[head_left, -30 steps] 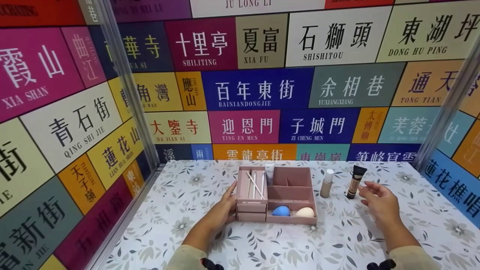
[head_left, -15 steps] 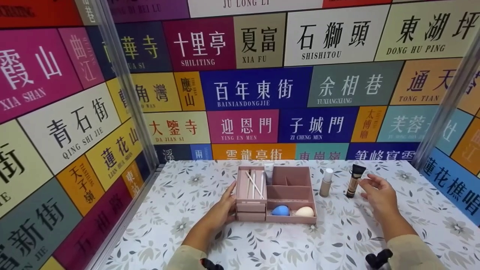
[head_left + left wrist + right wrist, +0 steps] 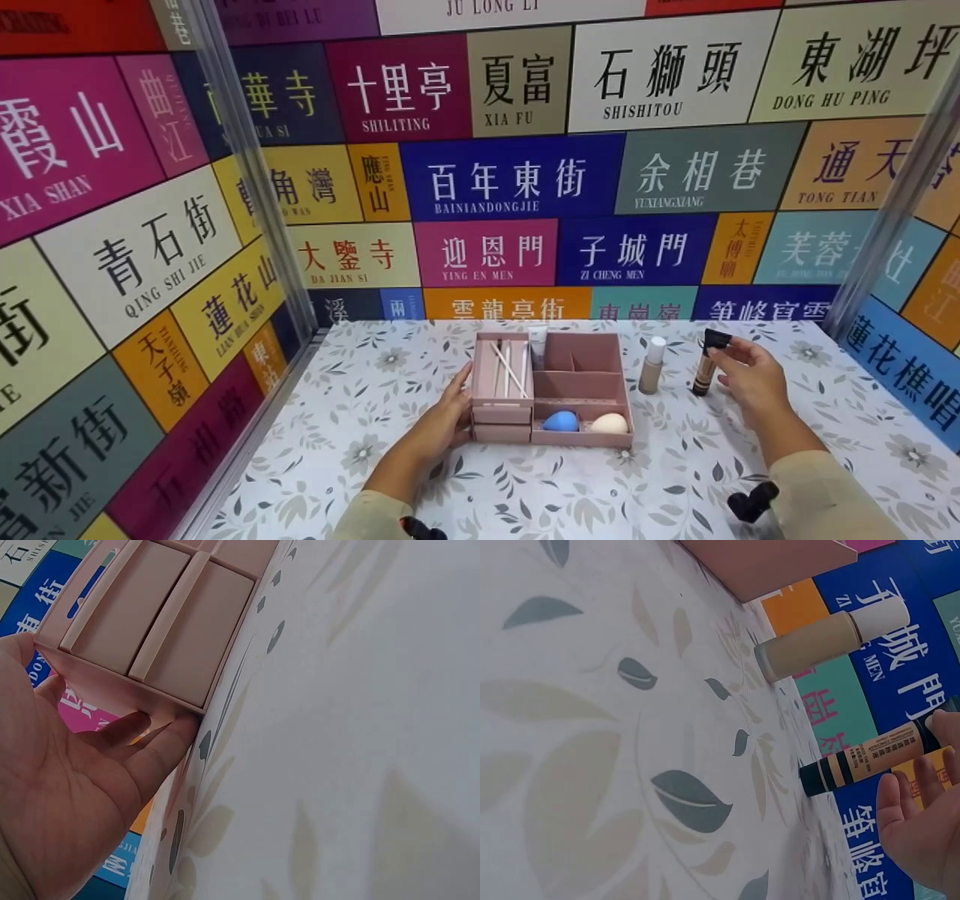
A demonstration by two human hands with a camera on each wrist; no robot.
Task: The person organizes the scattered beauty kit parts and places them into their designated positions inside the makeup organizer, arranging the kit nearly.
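My left hand [image 3: 448, 414] rests against the left side of a pink makeup organizer [image 3: 504, 414], its fingers along the side wall in the left wrist view. To the right of the organizer, a beige foundation tube [image 3: 881, 748] with black ends stands upright on the table. My right hand [image 3: 750, 371] pinches the black top of this tube between thumb and fingers; the other fingers are spread loosely beside it. Between organizer and tube stands a foundation bottle [image 3: 652, 367] with a white cap, untouched.
In the organizer are thin sticks [image 3: 510, 367] on the top tray, a white tube [image 3: 538, 345], a blue makeup sponge [image 3: 561, 421] and a cream one [image 3: 610, 424]. A leaf-patterned cloth [image 3: 562, 495] covers the table. Walls with coloured signs [image 3: 517, 176] enclose it.
My right hand has moved up and left from beside the tube to its black top and now pinches it. The left hand, organizer and bottle have stayed in place.
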